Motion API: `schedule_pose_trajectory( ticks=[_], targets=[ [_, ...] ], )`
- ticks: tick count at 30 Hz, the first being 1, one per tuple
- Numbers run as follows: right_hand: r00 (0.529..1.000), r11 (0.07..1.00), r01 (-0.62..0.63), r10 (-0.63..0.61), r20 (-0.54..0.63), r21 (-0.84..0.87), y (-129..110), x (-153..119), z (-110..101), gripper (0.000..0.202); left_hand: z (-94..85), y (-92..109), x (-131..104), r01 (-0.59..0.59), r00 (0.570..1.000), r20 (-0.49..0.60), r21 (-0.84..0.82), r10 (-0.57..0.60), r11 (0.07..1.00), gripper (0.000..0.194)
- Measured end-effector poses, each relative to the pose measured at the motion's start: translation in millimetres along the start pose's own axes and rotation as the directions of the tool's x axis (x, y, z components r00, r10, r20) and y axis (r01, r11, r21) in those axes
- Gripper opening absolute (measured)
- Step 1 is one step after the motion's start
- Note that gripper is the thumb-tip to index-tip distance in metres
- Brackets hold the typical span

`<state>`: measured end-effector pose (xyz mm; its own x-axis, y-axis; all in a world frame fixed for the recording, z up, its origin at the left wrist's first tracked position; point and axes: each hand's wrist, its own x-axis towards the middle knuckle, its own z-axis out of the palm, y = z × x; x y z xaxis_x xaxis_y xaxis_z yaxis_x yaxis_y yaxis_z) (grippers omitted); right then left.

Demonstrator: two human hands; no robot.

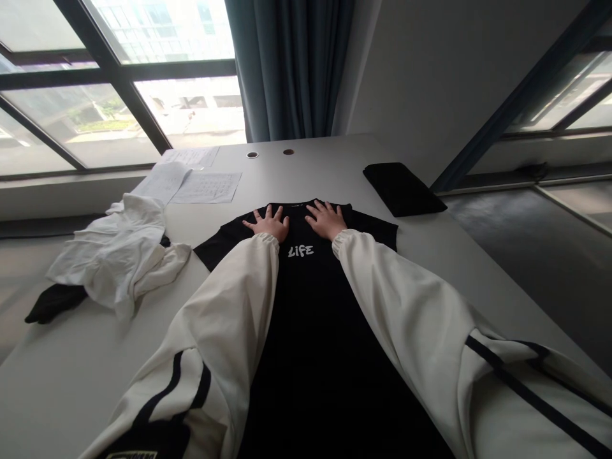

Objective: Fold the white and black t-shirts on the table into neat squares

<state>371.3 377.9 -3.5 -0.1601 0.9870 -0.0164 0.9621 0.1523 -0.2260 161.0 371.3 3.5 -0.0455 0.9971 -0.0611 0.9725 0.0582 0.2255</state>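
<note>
A black T-shirt with white lettering on its chest lies spread out on the table, its collar at the far side and its lower part running toward me. My left hand rests flat on the shirt's upper left, fingers spread. On the upper right, my right hand lies flat too, with its fingers apart. The collar shows between and just beyond both hands. The short sleeves stick out to either side, and my forearms in white sleeves cover parts of the shirt's sides.
A folded black cloth lies at the table's right edge. Crumpled white and black clothing is heaped on the left, with paper sheets behind it. Two round cable holes sit near the far edge of the table. A blue curtain hangs beyond.
</note>
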Motion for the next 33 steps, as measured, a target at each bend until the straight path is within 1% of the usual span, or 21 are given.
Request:
schedule_pose_trajectory(
  ticks=[4, 8, 13, 16, 19, 23, 26, 29, 33],
  targets=[
    [1.000, 1.000, 0.004, -0.004, 0.025, -0.024, -1.2, 0.6, -0.8, 0.069, 0.3, 1.1, 5.1, 0.042, 0.999, 0.010, 0.014, -0.043, 0.999, 0.071],
    [1.000, 1.000, 0.001, -0.001, 0.017, -0.029, -0.6, 0.5, 0.1, 0.070, 4.7, -1.3, 10.4, 0.038, 0.999, -0.004, 0.008, -0.038, 0.999, 0.071],
    [1.000, 1.000, -0.015, 0.015, 0.006, -0.012, 2.5, 1.4, 1.8, 0.075, 9.3, -3.8, 11.6, 0.031, 0.998, -0.054, -0.026, -0.032, 0.999, 0.071],
    [1.000, 1.000, -0.027, 0.027, 0.014, -0.008, 2.6, 1.6, 0.7, 0.073, 7.5, -3.7, 9.5, 0.035, 0.998, -0.043, -0.016, -0.036, 0.999, 0.071],
    [0.999, 0.999, -0.041, 0.041, 0.014, -0.006, 2.8, 2.4, -0.9, 0.073, 3.3, -6.9, 8.4, -0.006, 1.000, -0.026, -0.013, 0.006, 1.000, 0.073],
    [0.999, 0.999, -0.033, 0.034, 0.023, -0.032, 8.6, 7.0, -1.4, 0.074, -1.5, -19.5, 11.4, -0.125, 0.992, 0.008, 0.000, 0.125, 0.992, 0.074],
    [1.000, 0.999, -0.006, 0.007, 0.023, -0.032, 15.0, 11.3, -0.1, 0.074, -3.0, -26.6, 14.1, -0.155, 0.987, 0.035, 0.021, 0.154, 0.988, 0.074],
    [1.000, 1.000, 0.002, -0.002, 0.008, -0.019, 18.2, 12.8, 1.2, 0.075, -3.3, -25.5, 14.2, -0.129, 0.991, 0.024, 0.031, 0.128, 0.991, 0.074],
    [1.000, 1.000, 0.005, -0.005, -0.023, -0.009, 18.0, 11.3, 1.6, 0.072, -4.6, -18.3, 12.0, -0.047, 0.999, 0.008, 0.040, 0.047, 0.998, 0.073]
  ],
)
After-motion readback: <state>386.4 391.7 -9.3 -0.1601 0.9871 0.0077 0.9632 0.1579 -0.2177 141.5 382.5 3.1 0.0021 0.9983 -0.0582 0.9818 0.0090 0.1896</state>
